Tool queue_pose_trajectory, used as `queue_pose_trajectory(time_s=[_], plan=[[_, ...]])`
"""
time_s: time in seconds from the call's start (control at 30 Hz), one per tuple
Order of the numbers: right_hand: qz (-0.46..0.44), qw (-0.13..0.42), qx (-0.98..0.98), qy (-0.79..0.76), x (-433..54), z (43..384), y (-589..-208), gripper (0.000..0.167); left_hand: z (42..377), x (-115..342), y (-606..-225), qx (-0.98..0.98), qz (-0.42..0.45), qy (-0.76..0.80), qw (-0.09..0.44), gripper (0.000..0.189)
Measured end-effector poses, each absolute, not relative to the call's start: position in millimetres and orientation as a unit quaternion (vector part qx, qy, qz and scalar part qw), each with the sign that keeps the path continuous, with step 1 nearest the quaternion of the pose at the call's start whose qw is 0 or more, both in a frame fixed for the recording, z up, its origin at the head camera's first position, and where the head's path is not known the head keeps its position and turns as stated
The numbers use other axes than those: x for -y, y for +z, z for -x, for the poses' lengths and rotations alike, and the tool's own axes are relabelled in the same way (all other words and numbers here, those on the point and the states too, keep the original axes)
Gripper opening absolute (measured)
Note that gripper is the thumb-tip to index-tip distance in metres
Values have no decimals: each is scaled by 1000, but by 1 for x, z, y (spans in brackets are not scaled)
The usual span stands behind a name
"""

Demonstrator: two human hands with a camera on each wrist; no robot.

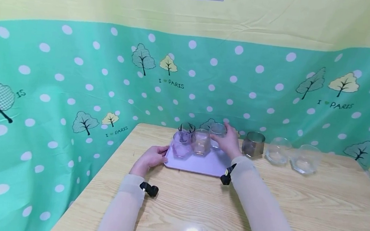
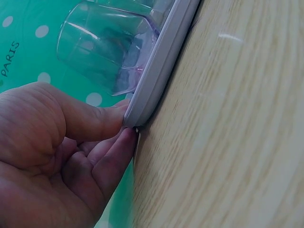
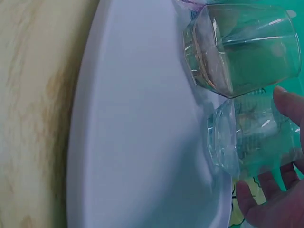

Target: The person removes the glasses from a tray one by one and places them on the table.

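Note:
My left hand pinches the left edge of a pale lilac tray, thumb on top and fingers underneath, as the left wrist view shows up close. My right hand holds a clear drinking glass around its sides; its base is on or just at the tray's back right part. Beside that stands a faintly amber glass with a faceted base. A pale purple glass is at the tray's left, and a darker glass behind it is partly hidden.
Right of the tray, a smoky grey glass and two clear glasses, a nearer-left one and a far-right one, stand in a row on the wooden table. A green patterned cloth hangs behind the table.

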State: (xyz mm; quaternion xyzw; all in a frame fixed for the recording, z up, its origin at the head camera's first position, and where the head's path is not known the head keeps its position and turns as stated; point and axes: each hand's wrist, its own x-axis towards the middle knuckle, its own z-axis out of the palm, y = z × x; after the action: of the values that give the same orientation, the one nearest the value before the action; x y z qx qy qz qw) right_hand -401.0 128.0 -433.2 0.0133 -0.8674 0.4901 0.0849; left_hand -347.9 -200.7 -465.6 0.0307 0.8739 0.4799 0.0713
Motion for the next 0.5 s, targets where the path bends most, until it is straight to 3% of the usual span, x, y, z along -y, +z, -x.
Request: queue_pose_trajectory(time_s=[0.5], plan=[[26,65,855,514,-133,398,-440,98,347,200,-466,-871,-26,485,72,70]])
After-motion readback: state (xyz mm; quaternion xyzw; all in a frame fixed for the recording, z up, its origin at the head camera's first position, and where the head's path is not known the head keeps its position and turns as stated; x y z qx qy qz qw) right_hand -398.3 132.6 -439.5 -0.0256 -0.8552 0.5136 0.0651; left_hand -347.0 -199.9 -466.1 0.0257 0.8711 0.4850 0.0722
